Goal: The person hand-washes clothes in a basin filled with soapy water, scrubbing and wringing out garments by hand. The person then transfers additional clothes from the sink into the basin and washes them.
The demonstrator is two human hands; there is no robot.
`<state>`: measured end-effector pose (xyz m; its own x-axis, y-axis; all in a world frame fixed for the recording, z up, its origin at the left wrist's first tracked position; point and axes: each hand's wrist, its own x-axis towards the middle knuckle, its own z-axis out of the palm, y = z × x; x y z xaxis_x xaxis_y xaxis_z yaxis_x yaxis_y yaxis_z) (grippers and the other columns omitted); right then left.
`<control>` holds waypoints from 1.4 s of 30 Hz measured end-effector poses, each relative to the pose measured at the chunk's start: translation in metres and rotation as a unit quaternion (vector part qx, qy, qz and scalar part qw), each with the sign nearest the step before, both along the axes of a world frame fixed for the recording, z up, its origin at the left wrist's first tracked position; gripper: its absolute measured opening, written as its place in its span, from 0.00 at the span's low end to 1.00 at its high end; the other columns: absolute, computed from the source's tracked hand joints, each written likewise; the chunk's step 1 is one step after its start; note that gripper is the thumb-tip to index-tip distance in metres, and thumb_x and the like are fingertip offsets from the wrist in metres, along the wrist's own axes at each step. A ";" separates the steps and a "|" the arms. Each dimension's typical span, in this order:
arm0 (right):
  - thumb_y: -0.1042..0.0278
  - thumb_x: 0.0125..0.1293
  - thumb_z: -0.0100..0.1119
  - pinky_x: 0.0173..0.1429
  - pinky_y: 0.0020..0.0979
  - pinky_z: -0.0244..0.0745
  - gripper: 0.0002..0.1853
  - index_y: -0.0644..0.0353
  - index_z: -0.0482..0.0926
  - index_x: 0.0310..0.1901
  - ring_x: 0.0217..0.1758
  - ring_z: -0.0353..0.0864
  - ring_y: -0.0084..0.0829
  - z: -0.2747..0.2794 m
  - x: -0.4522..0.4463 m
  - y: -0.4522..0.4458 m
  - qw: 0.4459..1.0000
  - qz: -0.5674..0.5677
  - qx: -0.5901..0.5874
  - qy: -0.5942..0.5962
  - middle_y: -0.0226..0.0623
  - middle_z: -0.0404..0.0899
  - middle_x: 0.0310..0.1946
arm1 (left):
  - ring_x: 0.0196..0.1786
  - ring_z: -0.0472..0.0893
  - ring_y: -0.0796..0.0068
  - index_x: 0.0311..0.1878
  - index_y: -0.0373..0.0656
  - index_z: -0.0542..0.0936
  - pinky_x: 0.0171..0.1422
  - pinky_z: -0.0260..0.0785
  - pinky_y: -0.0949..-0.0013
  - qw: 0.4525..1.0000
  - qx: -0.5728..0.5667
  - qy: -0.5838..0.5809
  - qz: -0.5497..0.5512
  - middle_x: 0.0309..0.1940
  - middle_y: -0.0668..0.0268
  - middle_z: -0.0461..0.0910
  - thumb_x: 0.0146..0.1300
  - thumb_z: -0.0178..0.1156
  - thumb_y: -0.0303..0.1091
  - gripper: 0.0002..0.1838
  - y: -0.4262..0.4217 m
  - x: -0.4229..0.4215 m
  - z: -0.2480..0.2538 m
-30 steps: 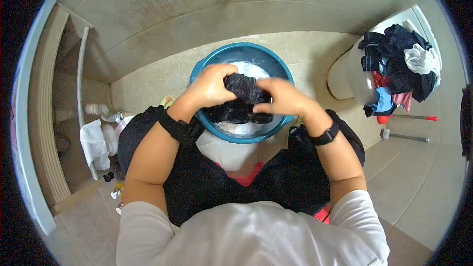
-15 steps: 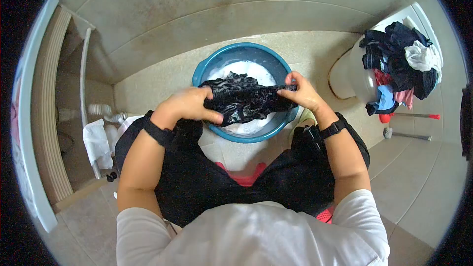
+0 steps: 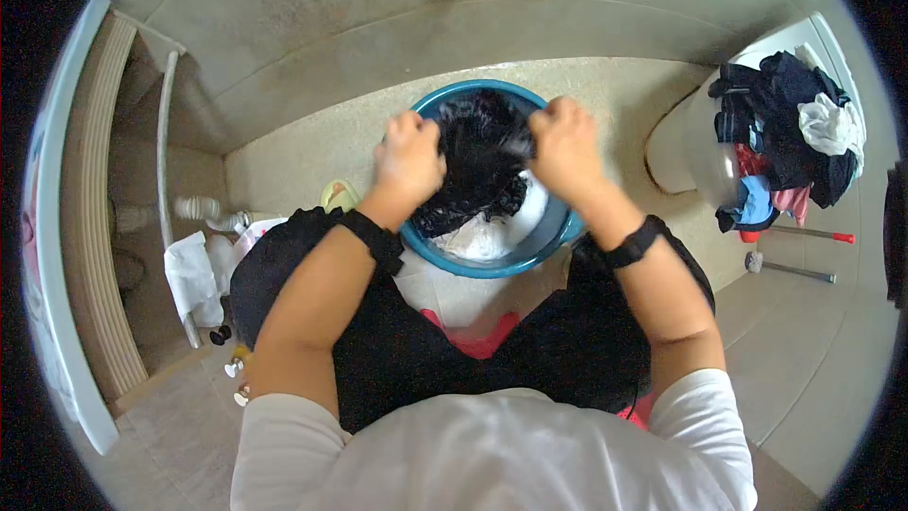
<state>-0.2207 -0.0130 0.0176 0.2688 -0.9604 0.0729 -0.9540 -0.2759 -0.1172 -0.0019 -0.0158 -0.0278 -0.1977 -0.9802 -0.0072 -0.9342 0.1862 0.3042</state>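
Note:
A wet black garment [image 3: 480,156] hangs stretched between my two hands over a blue basin [image 3: 487,273]. My left hand [image 3: 410,159] is closed on its left edge, above the basin's left rim. Opposite, my right hand [image 3: 565,151] grips the other edge near the right rim, slightly smeared by motion. The cloth's lower end hangs down into the basin. White suds [image 3: 482,238] show below it, along with what may be pale cloth. What kind of garment it is, I cannot make out.
A toilet [image 3: 676,147] stands at the right, with a pile of clothes [image 3: 785,128] on top. Long-handled brushes [image 3: 799,272] lean below it. At the left are a rail [image 3: 165,151], a white cloth or bag [image 3: 196,279] and a pipe [image 3: 203,211]. A tiled wall [image 3: 378,0] rises behind the basin.
Both hands have shifted up, away from my body, and now hold the black garment spread and hanging instead of bunched lengthwise. The left hand has gone from open-fingered to a closed grip.

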 end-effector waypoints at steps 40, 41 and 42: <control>0.85 0.45 0.46 0.33 0.28 0.67 0.16 0.57 0.70 0.37 0.29 0.72 0.25 -0.227 0.000 -0.064 0.861 -0.174 0.151 -0.453 0.30 0.72 0.29 | 0.32 0.79 0.62 0.37 0.34 0.79 0.38 0.71 0.59 0.706 0.363 0.440 0.420 0.32 0.59 0.80 0.47 0.64 0.38 0.18 -0.037 -0.016 -0.190; 0.82 0.45 0.49 0.40 0.29 0.68 0.18 0.56 0.70 0.41 0.35 0.73 0.30 -0.182 0.011 -0.055 0.855 -0.175 0.182 -0.453 0.35 0.73 0.31 | 0.34 0.79 0.62 0.42 0.37 0.78 0.40 0.71 0.60 0.593 0.359 0.565 0.447 0.34 0.60 0.79 0.47 0.64 0.41 0.21 -0.038 -0.014 -0.172; 0.79 0.45 0.51 0.48 0.30 0.68 0.20 0.56 0.70 0.44 0.40 0.74 0.35 -0.138 0.022 -0.043 0.847 -0.175 0.214 -0.453 0.39 0.73 0.33 | 0.37 0.78 0.62 0.47 0.40 0.77 0.42 0.70 0.60 0.463 0.346 0.674 0.461 0.37 0.61 0.78 0.48 0.65 0.45 0.24 -0.036 -0.012 -0.151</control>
<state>-0.1986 -0.0557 -0.1208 -0.0186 -0.9601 -0.2789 -0.4328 0.2592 -0.8634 -0.0136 -0.0522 -0.1790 0.0195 -0.5081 -0.8611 0.6042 -0.6802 0.4151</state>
